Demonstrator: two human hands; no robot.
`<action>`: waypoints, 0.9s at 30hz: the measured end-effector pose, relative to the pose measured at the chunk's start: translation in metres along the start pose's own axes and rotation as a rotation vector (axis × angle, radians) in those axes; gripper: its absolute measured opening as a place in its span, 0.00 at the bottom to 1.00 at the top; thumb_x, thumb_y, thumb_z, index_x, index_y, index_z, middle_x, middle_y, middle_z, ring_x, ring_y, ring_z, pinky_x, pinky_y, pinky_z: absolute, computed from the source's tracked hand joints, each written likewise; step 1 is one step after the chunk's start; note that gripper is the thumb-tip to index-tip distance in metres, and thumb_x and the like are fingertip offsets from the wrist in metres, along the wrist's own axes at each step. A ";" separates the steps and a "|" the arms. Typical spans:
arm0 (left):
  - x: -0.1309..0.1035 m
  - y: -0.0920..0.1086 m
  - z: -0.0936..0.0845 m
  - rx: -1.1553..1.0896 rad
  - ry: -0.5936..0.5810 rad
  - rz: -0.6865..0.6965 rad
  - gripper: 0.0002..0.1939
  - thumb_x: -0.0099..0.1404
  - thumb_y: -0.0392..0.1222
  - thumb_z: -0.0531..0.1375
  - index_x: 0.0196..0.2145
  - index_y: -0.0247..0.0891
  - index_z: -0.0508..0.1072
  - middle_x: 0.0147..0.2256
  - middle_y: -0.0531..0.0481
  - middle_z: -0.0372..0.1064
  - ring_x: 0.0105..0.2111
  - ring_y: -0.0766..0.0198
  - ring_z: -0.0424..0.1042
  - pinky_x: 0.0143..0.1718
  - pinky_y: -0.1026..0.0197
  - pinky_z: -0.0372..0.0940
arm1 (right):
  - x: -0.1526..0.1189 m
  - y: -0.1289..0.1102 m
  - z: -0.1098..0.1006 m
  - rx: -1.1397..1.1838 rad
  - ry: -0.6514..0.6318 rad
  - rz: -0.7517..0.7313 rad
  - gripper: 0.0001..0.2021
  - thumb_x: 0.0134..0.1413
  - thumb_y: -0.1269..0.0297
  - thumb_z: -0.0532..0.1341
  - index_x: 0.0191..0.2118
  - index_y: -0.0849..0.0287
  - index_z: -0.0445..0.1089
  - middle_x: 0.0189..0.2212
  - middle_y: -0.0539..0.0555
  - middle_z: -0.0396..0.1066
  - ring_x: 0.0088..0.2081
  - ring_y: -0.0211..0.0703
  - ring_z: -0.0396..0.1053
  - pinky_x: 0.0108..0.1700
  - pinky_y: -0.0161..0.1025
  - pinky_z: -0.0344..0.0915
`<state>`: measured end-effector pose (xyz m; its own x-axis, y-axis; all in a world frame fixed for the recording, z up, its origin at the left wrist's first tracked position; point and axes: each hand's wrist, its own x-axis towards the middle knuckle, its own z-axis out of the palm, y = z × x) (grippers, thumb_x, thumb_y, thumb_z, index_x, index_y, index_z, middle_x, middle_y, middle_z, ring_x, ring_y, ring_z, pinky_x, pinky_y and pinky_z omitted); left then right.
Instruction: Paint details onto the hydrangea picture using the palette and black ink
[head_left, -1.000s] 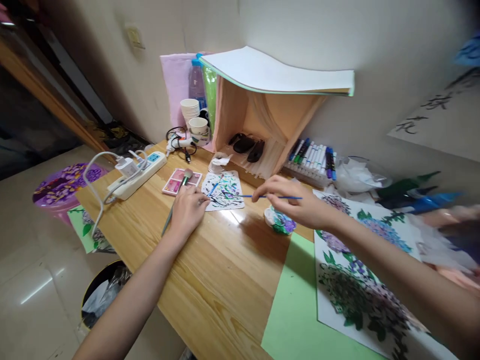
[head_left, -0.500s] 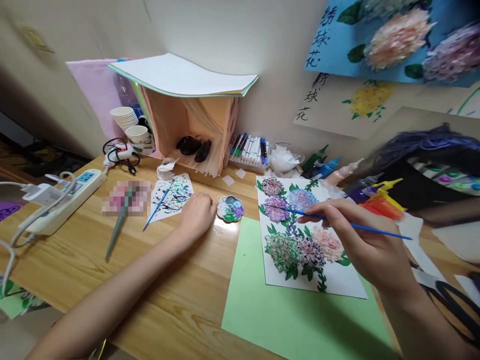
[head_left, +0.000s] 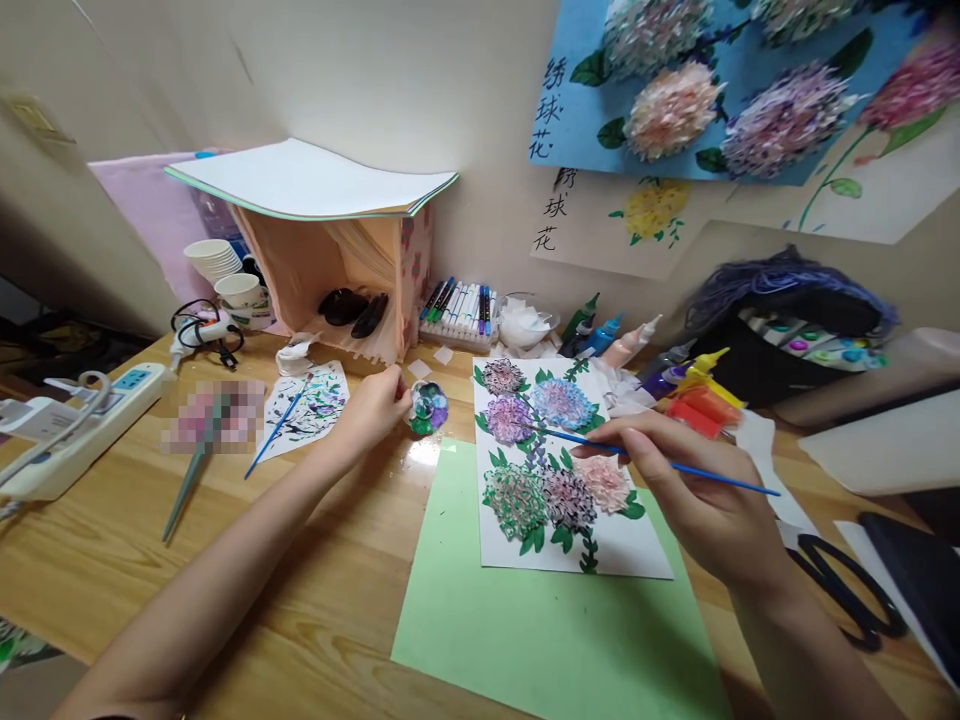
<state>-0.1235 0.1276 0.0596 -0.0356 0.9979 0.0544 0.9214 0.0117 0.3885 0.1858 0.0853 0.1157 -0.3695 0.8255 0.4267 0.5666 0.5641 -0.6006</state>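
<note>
My right hand [head_left: 675,475] grips a thin paintbrush [head_left: 705,478] with a blue handle. Its tip reaches the edge of the purple flower on a white sheet [head_left: 502,555] that bears several raised, coloured flowers and green leaves. Closed at its edge, my left hand [head_left: 381,400] holds a small round paint palette [head_left: 430,412], which looks tilted and smeared with green, purple and white. The left fingertips are partly hidden. Beneath the white sheet lies a green sheet [head_left: 450,620].
Left of my forearm are a second brush [head_left: 279,430] on paint-marked paper [head_left: 330,420], a grey-green tool [head_left: 191,485] and a power strip [head_left: 97,430]. Markers [head_left: 461,310], paint bottles [head_left: 634,340] and a fabric-lined box [head_left: 270,265] line the back. Black-handled scissors [head_left: 847,590] lie right.
My left hand has closed on the palette and tipped it up from lying flat. The brush tip has shifted slightly toward the purple flower's right edge. The camera view has turned right.
</note>
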 end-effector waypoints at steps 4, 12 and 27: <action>0.015 0.021 -0.025 -0.011 0.107 0.137 0.05 0.58 0.38 0.55 0.24 0.39 0.63 0.25 0.50 0.69 0.26 0.61 0.68 0.26 0.62 0.55 | 0.002 0.002 -0.002 0.036 0.015 -0.035 0.11 0.61 0.63 0.51 0.37 0.53 0.71 0.31 0.50 0.75 0.34 0.40 0.71 0.36 0.38 0.63; 0.030 0.087 -0.054 -0.325 0.143 0.380 0.05 0.57 0.39 0.58 0.25 0.38 0.65 0.26 0.51 0.72 0.27 0.65 0.71 0.27 0.65 0.61 | 0.000 0.003 -0.009 0.059 0.241 -0.159 0.11 0.60 0.69 0.51 0.36 0.54 0.71 0.30 0.49 0.74 0.36 0.39 0.70 0.41 0.39 0.64; 0.027 0.112 -0.034 -0.399 0.057 0.442 0.03 0.57 0.38 0.56 0.27 0.38 0.69 0.25 0.51 0.73 0.26 0.67 0.71 0.28 0.65 0.66 | 0.006 0.012 -0.007 -0.144 0.196 -0.224 0.10 0.59 0.69 0.53 0.34 0.57 0.71 0.28 0.53 0.72 0.32 0.40 0.68 0.34 0.39 0.65</action>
<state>-0.0339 0.1537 0.1357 0.2872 0.8975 0.3347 0.6370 -0.4399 0.6330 0.1956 0.0969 0.1153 -0.3562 0.6537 0.6676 0.5906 0.7112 -0.3813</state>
